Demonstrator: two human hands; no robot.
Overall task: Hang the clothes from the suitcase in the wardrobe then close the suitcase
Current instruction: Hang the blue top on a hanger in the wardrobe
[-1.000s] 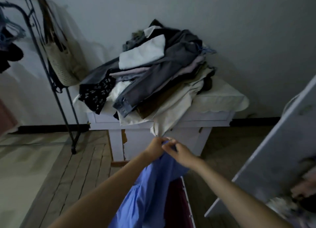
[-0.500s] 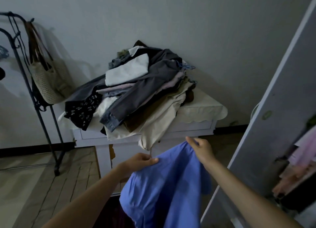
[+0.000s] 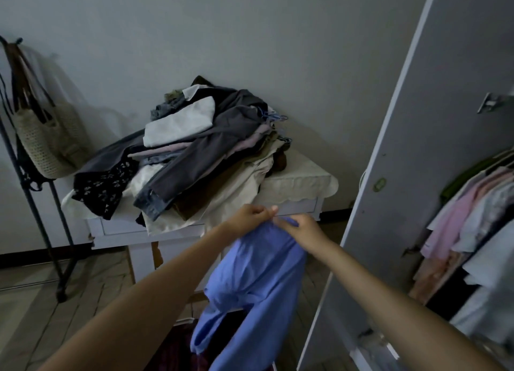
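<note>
Both the left hand (image 3: 251,216) and right hand (image 3: 301,228) pinch the blue garment (image 3: 256,281) hanging near centre, apparently unhung, while the wardrobe (image 3: 472,203) stands open right, suitcase unclosed.

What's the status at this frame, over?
Left hand and right hand both pinch the top of the blue garment. Garment hangs free, not yet hung. Wardrobe door open at right, rail beyond; nothing blocking.
</note>
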